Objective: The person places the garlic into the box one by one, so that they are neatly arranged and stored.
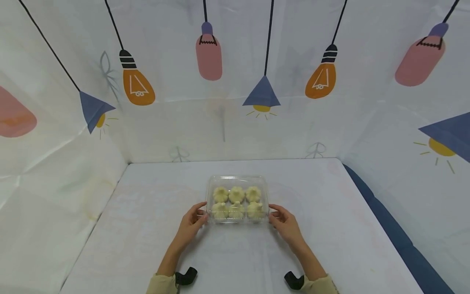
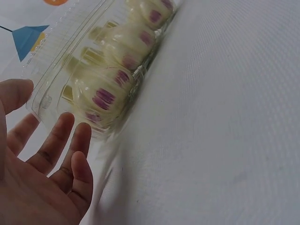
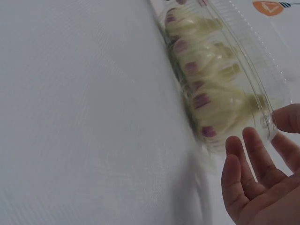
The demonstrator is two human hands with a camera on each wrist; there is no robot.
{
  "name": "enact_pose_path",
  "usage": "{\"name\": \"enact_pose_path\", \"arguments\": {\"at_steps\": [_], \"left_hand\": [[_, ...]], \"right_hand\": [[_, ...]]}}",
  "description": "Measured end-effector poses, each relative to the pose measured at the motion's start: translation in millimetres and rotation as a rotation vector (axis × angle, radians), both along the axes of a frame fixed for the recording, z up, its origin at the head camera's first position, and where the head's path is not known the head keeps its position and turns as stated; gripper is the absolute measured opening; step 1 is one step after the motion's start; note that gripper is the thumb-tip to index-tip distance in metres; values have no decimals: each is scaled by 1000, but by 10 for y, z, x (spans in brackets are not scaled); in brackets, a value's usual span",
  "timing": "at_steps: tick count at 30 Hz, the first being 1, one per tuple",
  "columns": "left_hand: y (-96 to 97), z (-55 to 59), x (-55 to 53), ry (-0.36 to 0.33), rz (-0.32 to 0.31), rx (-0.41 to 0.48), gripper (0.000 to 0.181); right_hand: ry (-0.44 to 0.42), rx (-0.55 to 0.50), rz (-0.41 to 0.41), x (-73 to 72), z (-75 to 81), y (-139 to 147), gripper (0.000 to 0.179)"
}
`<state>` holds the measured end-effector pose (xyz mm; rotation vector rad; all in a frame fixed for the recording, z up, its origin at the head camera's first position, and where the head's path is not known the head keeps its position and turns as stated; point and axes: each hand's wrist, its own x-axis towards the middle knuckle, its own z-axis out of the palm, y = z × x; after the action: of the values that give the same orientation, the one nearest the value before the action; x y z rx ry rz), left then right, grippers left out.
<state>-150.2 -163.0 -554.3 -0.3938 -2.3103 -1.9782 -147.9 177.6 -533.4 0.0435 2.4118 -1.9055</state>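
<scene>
A clear plastic clamshell box (image 1: 237, 179) with its lid down sits mid-table. Through its walls show several pale yellow, ribbed bulbs shaped like garlic (image 1: 236, 194), set in two rows. Purple patches mark their lower sides in both wrist views. My left hand (image 1: 192, 222) pinches the box's left edge near the front corner, thumb and index finger at the rim. Opposite it, my right hand (image 1: 285, 225) pinches the right edge in the same manner. The other fingers of the left hand (image 2: 51, 173) and right hand (image 3: 262, 183) are bent loosely beside the box's walls.
A white table (image 1: 147, 196) lies under the box. White sheeting (image 1: 161, 130) printed with hanging lamps and bulbs encloses it at the back and both sides. Blue fabric (image 1: 389, 224) runs along the right table edge. Black wrist mounts (image 1: 186, 276) show near both sleeves.
</scene>
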Motion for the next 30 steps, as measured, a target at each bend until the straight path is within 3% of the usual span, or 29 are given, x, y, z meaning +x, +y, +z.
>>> {"name": "enact_pose_path", "arguments": {"at_steps": [4,9,15,18,24,30], "left_hand": [[23,103,48,5,-2,4,43],[37,243,107,-45,-9,13,43],[20,101,36,-140,19,58,46],[25,25,7,-145,46,73,45],[62,-19,9,-147,104,121,42],[88,4,1,-171,133,156,42]], "right_hand": [[-22,-49,-16,26,-29,-61,41],[-31,-108,-47,27,-47,-150,43],[-58,-169,-100,11,-28,-235,44],[-63,-185,-115,38,71,-282,45],[-76,-182,-122,91,242,-361,48],[-72,-246,-142,39,65,-356,49]]}}
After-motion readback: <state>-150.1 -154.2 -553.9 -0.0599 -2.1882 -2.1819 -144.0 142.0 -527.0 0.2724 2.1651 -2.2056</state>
